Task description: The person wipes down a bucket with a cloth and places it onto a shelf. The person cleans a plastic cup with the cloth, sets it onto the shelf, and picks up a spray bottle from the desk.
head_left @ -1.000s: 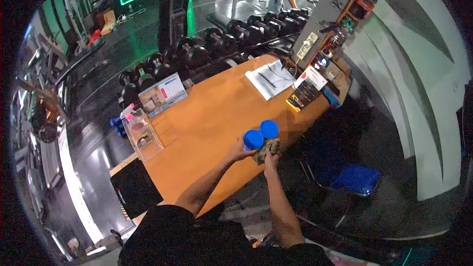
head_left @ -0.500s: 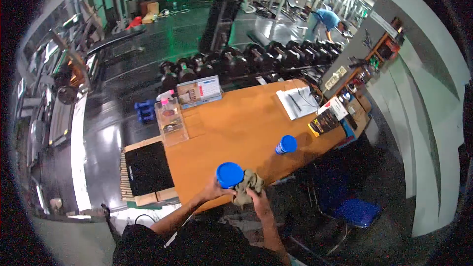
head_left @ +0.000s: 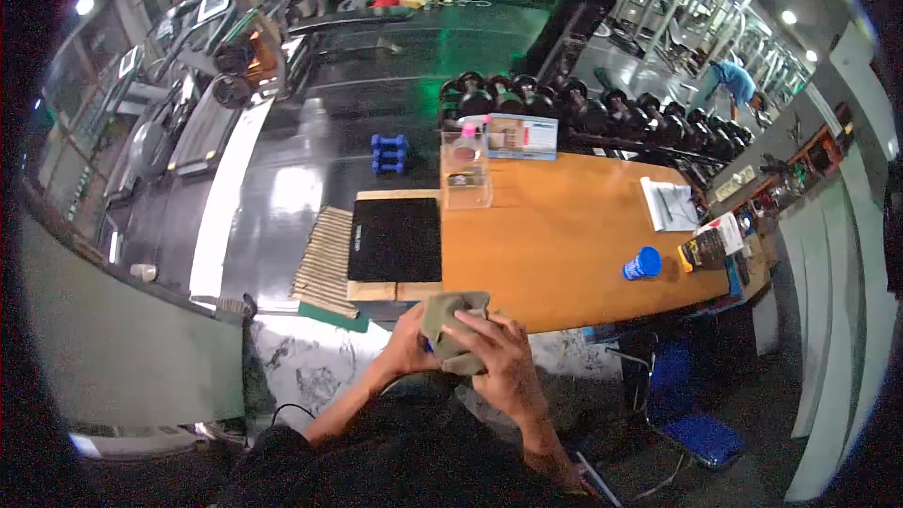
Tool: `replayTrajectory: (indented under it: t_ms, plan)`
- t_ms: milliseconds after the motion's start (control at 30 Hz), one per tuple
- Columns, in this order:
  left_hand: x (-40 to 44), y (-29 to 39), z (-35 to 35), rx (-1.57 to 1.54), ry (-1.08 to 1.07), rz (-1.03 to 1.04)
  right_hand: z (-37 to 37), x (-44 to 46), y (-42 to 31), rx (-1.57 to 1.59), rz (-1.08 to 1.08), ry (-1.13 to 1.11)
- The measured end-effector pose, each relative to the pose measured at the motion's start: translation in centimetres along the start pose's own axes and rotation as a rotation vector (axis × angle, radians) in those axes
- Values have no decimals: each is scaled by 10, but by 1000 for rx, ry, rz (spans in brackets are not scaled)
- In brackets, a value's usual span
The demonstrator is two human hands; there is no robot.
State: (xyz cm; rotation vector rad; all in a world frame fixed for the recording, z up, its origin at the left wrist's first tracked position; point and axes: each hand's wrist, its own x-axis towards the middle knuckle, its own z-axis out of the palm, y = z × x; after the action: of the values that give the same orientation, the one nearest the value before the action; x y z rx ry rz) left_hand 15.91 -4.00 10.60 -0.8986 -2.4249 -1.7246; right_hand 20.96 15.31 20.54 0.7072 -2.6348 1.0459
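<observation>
My left hand is wrapped round a blue-lidded container, mostly hidden now beneath a khaki cloth; only a bit of blue shows. The fingers of my right hand press the cloth down over its top. Both hands are close to my body, at the near edge of the orange table. Another blue-lidded container stands on the right part of the table, apart from my hands.
A clear plastic box and a calendar stand at the table's left end, papers and a black box at the right. A black laptop-like slab lies left. A blue chair stands right; a person bends far back.
The view has swung left. My left hand has lifted one container away from the other and brought it nearer my body. The cloth has moved from beside it onto its top.
</observation>
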Motion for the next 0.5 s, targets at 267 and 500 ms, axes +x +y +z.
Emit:
replayTrajectory:
  t_ms: [267,500]
  plan:
    - [-56,-1,-53,235,-57,-16,20,12,-20,-50,92,-156]
    - [-43,-25,-87,176,-20,-88,51,54,-20,139,-87,-258]
